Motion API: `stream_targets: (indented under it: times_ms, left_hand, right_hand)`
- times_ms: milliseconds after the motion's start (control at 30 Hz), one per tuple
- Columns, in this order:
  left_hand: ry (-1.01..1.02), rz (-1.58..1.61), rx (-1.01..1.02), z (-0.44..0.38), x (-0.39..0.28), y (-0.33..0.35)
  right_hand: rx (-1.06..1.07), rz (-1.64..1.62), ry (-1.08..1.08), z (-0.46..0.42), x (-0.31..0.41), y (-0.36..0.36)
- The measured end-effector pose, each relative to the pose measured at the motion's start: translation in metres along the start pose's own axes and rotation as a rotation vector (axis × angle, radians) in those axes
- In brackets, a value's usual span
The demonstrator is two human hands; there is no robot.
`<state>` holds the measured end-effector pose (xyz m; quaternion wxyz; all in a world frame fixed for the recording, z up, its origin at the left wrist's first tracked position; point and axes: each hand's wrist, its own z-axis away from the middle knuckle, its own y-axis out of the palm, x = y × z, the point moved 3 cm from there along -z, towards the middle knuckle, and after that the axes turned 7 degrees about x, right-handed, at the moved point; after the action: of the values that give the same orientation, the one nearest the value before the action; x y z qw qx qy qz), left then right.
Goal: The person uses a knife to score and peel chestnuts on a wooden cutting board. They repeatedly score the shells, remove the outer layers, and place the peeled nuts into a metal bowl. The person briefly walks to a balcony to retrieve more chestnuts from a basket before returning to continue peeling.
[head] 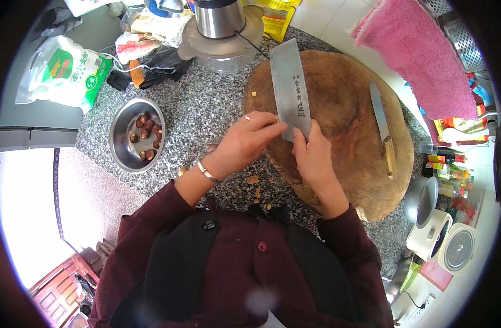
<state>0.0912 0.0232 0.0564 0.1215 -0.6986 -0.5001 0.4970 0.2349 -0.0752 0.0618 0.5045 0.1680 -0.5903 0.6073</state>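
My right hand (314, 158) grips a steel cleaver (289, 82) by its lower end, with the blade held up over the left part of a round wooden chopping block (340, 172). Close against the blade's lower left edge are the fingers of my left hand (246, 141); what they pinch is mostly hidden, so I cannot tell what it is. A knife with a wooden handle (389, 158) lies on the block's right side. To the left, a steel bowl (121, 160) holds several brown chestnuts (148, 124). Peel scraps (253, 180) lie on the counter before me.
A food chopper (219, 20) stands behind the block's left edge. At the back left are a black plastic bag (162, 65) and a white-green plastic bag (57, 74). A pink towel (422, 57) hangs at the right, above bottles (449, 188) and an open rice cooker (429, 235).
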Motion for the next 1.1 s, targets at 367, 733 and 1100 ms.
stream_targets:
  times_ms: [367, 733, 1100]
  left_hand:
    - [-0.252, 0.143, -0.228, 0.014, 0.016, 0.014]
    - [-0.103, -0.056, -0.154, 0.034, 0.013, 0.014]
    - [-0.102, 0.023, -0.104, 0.028, 0.018, 0.015]
  right_hand:
    - [-0.128, -0.02, -0.051, 0.012, 0.025, -0.022]
    - [0.1, 0.177, -0.084, 0.009, 0.021, -0.008]
    - [0.133, 0.323, -0.155, 0.008, 0.025, -0.014]
